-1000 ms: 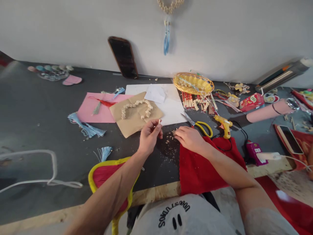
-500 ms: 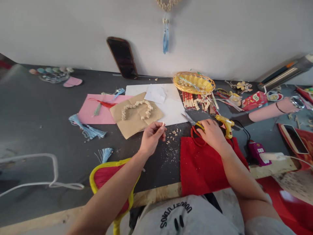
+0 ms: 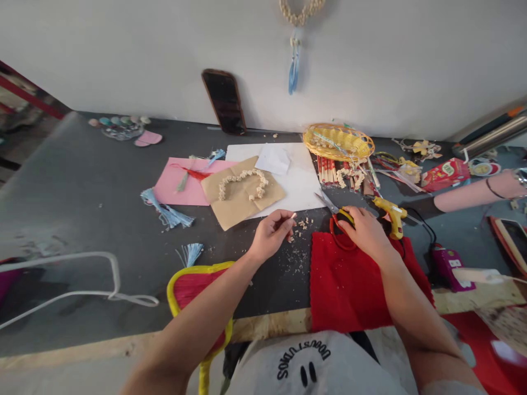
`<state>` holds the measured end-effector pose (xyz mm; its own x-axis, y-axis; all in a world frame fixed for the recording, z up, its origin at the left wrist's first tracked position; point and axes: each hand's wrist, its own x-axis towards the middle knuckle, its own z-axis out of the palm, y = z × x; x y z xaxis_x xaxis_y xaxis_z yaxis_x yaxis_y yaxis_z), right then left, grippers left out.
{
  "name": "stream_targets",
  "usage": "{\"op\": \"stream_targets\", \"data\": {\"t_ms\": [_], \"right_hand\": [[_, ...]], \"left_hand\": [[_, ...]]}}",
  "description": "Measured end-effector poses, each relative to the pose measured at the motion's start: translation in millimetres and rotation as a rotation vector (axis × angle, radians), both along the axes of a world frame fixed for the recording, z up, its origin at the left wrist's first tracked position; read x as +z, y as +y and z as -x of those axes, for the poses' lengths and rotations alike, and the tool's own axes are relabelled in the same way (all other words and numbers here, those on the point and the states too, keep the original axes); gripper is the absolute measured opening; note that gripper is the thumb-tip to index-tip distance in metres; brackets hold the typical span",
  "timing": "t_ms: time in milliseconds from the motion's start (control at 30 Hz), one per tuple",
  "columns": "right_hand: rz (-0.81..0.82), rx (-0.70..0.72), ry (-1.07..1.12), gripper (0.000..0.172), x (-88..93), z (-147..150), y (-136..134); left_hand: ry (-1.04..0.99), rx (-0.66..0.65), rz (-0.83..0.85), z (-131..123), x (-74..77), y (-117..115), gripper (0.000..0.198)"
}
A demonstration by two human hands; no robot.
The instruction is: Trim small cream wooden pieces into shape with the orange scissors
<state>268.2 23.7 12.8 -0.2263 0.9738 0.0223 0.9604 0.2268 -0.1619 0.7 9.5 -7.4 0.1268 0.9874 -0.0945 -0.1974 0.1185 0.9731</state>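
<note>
Dark grey tabletop (image 3: 123, 230), pink sheet (image 3: 164, 184), white sheet (image 3: 304, 184), red cloth (image 3: 349, 291), scattered pale bits (image 3: 304, 224), blue tassels (image 3: 175, 216)

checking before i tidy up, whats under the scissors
The scissors have their blade tips over a white sheet and the lower part of their red handle over a red cloth. The right hand covers part of the handles; anything beneath it is hidden.
</note>
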Motion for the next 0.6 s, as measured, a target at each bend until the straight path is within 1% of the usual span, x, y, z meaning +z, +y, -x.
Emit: {"op": "stream_targets", "data": {"t_ms": [100,200,233,300,400,467,500,533,600], "right_hand": [[0.015,0.03,-0.014,0.039,1.1,0,0],[0.016,0.073,-0.04,0.049,2.7,-1,-1],[0.02,0.089,-0.05,0.05,3.3,-1,-1],[0.032,0.11,-0.062,0.047,4.4,-1,-1],[0.055,0.11,-0.069,0.044,6.1,-1,0],[0.07,0.107,-0.08,0.044,7.5,0,0],[0.075,0.111,-0.087,0.044,8.4,0,0],[0.076,0.119,-0.093,0.044,9.5,0,-1],[0.064,0.146,-0.096,0.042,12.9,0,-2]], "left_hand": [[0.058,-0.012,-0.042,-1,0.0,-3,0.025],[0.169,-0.009,-0.132,4,7.7,-2,0.017],[0.232,0.023,-0.176,9,11.9,1,0.015],[0.385,0.127,-0.248,24,20.9,10,0.013],[0.708,0.26,-0.246,52,29.5,28,0.016],[0.941,0.328,-0.275,67,28.9,39,0.014],[1.04,0.33,-0.28,72,26.8,43,0.011],[1.117,0.307,-0.266,75,23.9,46,0.008],[1.203,0.261,-0.23,77,17.6,51,0.01]]}}
